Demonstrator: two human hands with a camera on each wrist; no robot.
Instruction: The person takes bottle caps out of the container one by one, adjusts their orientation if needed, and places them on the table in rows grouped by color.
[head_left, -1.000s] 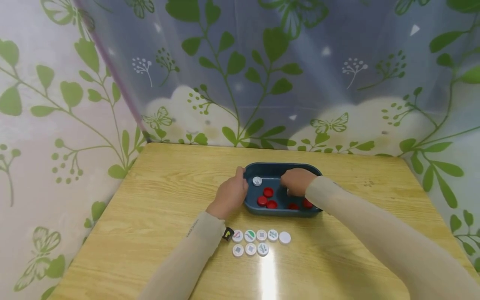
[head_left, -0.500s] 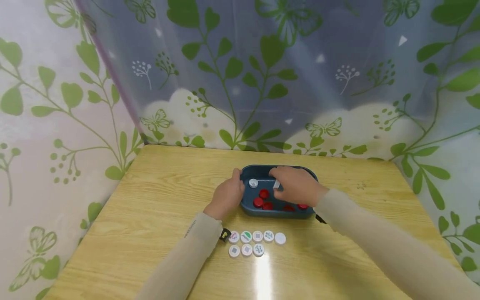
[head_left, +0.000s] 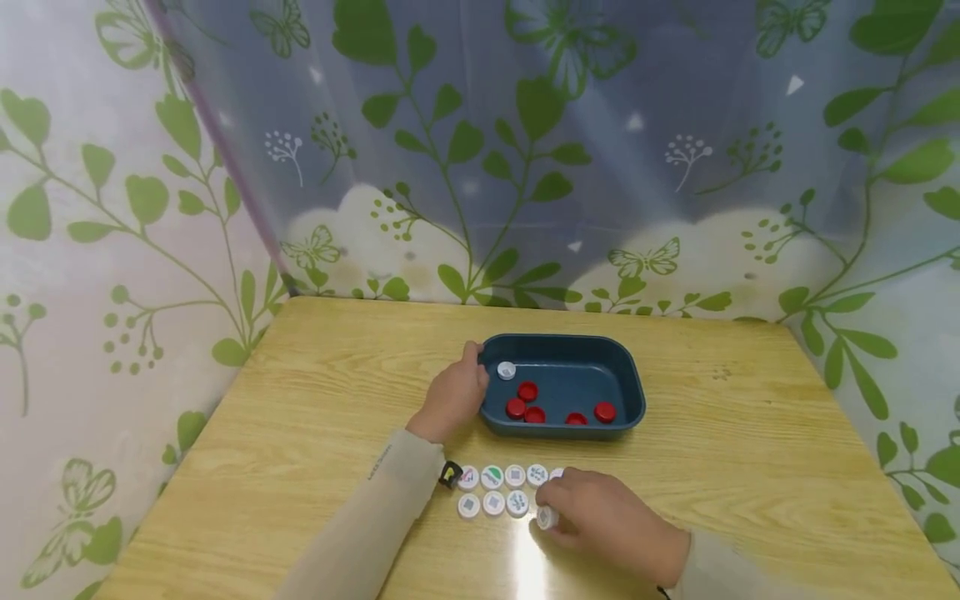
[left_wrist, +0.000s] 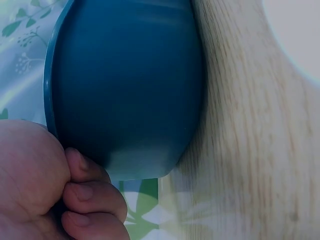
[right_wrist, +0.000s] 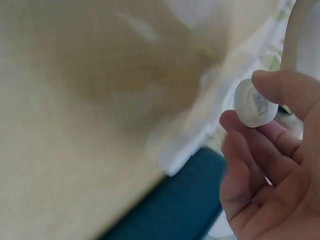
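Note:
My left hand [head_left: 453, 392] grips the left end of a dark blue oblong tub [head_left: 577, 379]. The left wrist view shows its curled fingers [left_wrist: 95, 200] by the tub's rim. Low over the table in front of the tub, my right hand [head_left: 607, 517] pinches a white bottle cap [head_left: 547, 517] between thumb and fingertips. That cap is tilted, its printed face partly visible, just right of the front row of caps. White caps with small printed pictures lie in two rows; the back row includes a green-marked cap [head_left: 492, 477]. My right fingers partly cover that row's rightmost cap.
Inside the tub lie one white cap [head_left: 506, 371] and several red caps, one of them a red cap [head_left: 605, 412] at the right. A wooden table [head_left: 337, 367] carries everything. Leaf-patterned cloth [head_left: 480, 208] hangs behind and at both sides.
My right hand has lifted a white cap out of the tub and carried it toward me, to the right end of the front row. My left hand still holds the tub.

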